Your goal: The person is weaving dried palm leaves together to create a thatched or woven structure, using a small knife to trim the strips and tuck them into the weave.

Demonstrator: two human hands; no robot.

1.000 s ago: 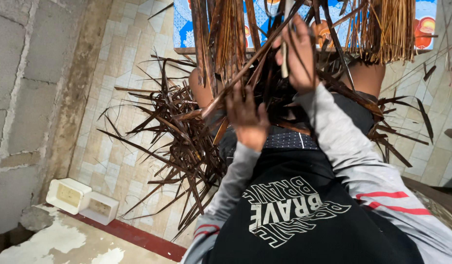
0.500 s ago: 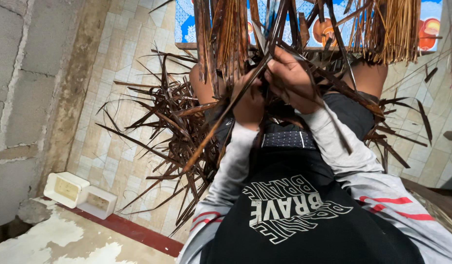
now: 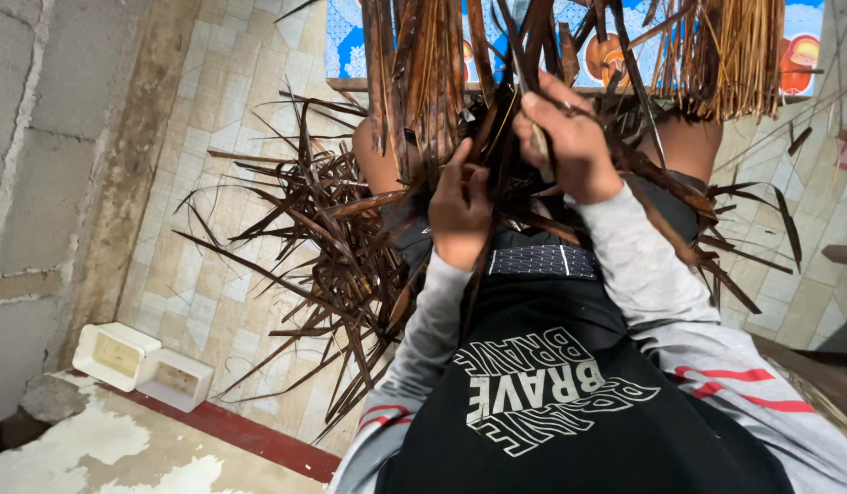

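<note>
A tangle of long dark brown dried leaf strips (image 3: 332, 247) lies across my lap and spreads out to the left. My left hand (image 3: 460, 209) is closed around a few of these strips just above my waistband. My right hand (image 3: 570, 137) is a little higher and to the right, fingers curled around more strips and a thin pale piece (image 3: 539, 139) that I cannot identify. The two hands are close together, almost touching. My grey sleeves and black printed shirt (image 3: 551, 393) fill the lower frame.
A bundle of tan dried fibres (image 3: 730, 55) hangs at top right, over a colourful blue mat (image 3: 350, 37). Two white rectangular containers (image 3: 117, 352) (image 3: 176, 377) sit on the tiled floor (image 3: 213, 183) at left, beside a grey block wall (image 3: 39, 137) and a red-edged step (image 3: 240, 434).
My right hand has come down from its raised position toward my left hand. Both hands now work the strips close together, and the strips between them have shifted.
</note>
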